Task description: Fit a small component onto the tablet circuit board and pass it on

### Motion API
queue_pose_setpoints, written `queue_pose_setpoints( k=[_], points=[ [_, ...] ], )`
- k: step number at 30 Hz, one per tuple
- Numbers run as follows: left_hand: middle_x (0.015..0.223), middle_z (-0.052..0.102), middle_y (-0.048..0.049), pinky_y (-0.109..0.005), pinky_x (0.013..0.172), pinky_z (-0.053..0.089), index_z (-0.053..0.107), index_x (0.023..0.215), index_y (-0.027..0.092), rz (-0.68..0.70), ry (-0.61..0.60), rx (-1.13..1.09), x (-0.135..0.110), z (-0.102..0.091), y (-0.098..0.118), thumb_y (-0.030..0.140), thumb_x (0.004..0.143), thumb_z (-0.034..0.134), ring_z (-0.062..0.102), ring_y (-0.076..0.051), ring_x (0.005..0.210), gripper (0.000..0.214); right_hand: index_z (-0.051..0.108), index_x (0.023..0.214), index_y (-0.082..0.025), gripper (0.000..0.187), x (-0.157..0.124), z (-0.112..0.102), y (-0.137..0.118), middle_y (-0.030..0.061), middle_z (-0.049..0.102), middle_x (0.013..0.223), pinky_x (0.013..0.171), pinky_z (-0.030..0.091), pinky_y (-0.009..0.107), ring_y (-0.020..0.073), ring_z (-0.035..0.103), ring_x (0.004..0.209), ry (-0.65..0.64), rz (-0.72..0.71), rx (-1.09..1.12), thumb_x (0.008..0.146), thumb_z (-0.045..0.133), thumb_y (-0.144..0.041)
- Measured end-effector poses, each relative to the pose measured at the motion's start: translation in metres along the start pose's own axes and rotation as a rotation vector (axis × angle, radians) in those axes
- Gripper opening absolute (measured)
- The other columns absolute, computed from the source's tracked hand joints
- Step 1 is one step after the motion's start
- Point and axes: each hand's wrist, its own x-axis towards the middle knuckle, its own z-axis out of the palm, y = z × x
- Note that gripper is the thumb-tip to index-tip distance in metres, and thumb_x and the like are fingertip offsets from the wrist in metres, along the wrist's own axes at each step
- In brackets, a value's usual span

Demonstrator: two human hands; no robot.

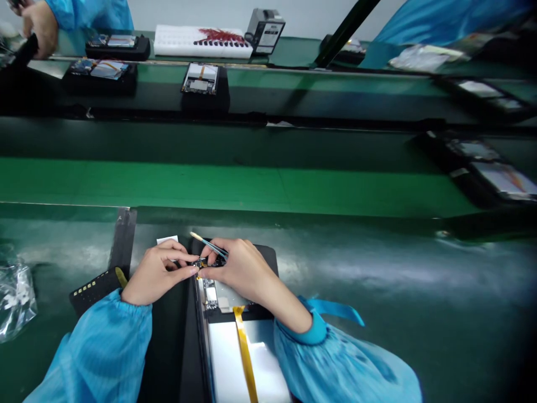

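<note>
A tablet-like device lies opened in front of me, with a silvery battery, a circuit board and a strip of amber tape showing. Over the board's upper left corner, my left hand pinches a small dark electronic part between thumb and fingertips. My right hand reaches in from the other side, its thumb and forefinger closed at the same part. Slim tweezers are tucked in my right hand, their pale end pointing up and left. Fingers hide most of the small part.
A black strip holder with yellow spots lies by my left wrist, and a clear plastic bag farther left. Beyond the green belt, more opened devices rest on black trays. A co-worker's hand is at upper left.
</note>
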Motion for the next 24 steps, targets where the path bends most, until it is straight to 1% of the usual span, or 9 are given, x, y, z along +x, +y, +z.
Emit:
queue_pose_setpoints(
  k=[9, 15, 21, 24],
  points=[
    [0.083, 0.055, -0.0026, -0.025, 0.057, 0.048, 0.075, 0.085, 0.021, 0.0, 0.007, 0.062, -0.0017, 0.0015, 0.0032, 0.029, 0.071, 0.066, 0.057, -0.013, 0.067, 0.019, 0.064, 0.075, -0.022, 0.018, -0.0043, 0.0014, 0.0027, -0.0076, 0.066, 0.069, 0.054, 0.032, 0.024, 0.0124, 0.058, 0.06, 0.011, -0.022, 0.011, 0.065, 0.077, -0.014],
    [0.083, 0.055, -0.0029, -0.025, 0.058, 0.048, 0.075, 0.085, 0.019, -0.016, -0.001, 0.065, -0.001, 0.0016, 0.004, 0.03, 0.071, 0.066, 0.057, -0.014, 0.069, 0.02, 0.064, 0.075, -0.022, 0.017, -0.0051, 0.0027, 0.0041, -0.0072, 0.066, 0.07, 0.055, 0.033, 0.024, 0.0133, 0.059, 0.061, 0.029, -0.021, 0.032, 0.065, 0.075, -0.014],
    [0.078, 0.055, -0.0022, -0.025, 0.056, 0.046, 0.074, 0.085, 0.017, -0.044, -0.004, 0.043, -0.0012, 0.0016, 0.0067, 0.029, 0.07, 0.066, 0.056, -0.013, 0.067, 0.021, 0.061, 0.066, -0.02, 0.015, -0.0018, 0.0013, 0.0083, -0.0058, 0.067, 0.07, 0.059, 0.037, 0.025, 0.0148, 0.061, 0.065, 0.022, -0.058, 0.142, 0.065, 0.071, -0.009],
    [0.077, 0.056, -0.0021, -0.025, 0.057, 0.046, 0.074, 0.084, 0.017, -0.05, -0.011, 0.035, -0.0009, 0.0015, 0.0068, 0.028, 0.069, 0.067, 0.057, -0.013, 0.067, 0.02, 0.061, 0.064, -0.02, 0.014, -0.0007, 0.0011, 0.0076, -0.0054, 0.067, 0.068, 0.06, 0.038, 0.026, 0.0153, 0.06, 0.063, 0.034, -0.034, 0.142, 0.065, 0.07, -0.009]
  ],
)
